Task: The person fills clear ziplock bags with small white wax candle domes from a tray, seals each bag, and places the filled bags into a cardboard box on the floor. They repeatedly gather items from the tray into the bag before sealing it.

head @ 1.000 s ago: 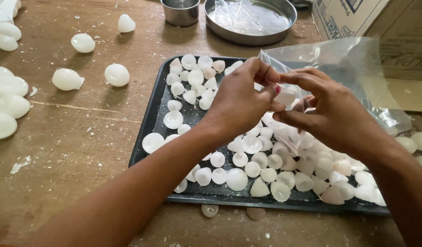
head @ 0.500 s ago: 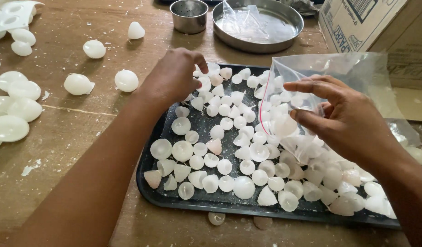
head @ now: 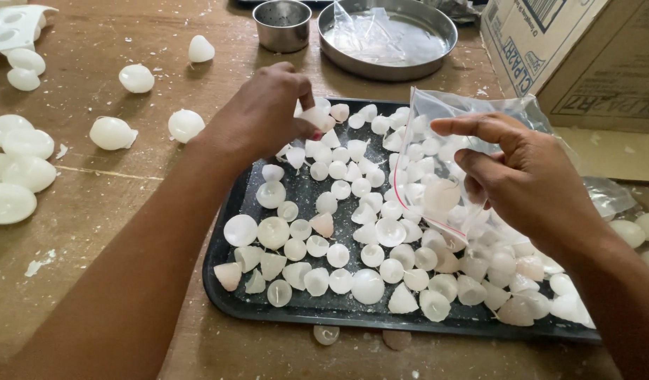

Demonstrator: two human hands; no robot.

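Observation:
A black tray (head: 226,295) on the wooden table carries several small white cone-shaped wax pieces (head: 338,232). My left hand (head: 257,116) hovers over the tray's far left corner, its fingertips pinched on one white piece (head: 314,116). My right hand (head: 528,179) holds a clear zip plastic bag (head: 444,141) open above the tray's right half; a white piece (head: 442,193) lies inside the bag.
Loose white wax lumps (head: 113,132) lie on the table at left beside white moulds (head: 11,169). A small steel cup (head: 283,24) and a round steel pan (head: 387,36) stand at the back. A cardboard box (head: 584,56) fills the back right.
My left hand left the bag's mouth, swung to the tray's far left and pinched up a white piece. The right hand kept holding the bag.

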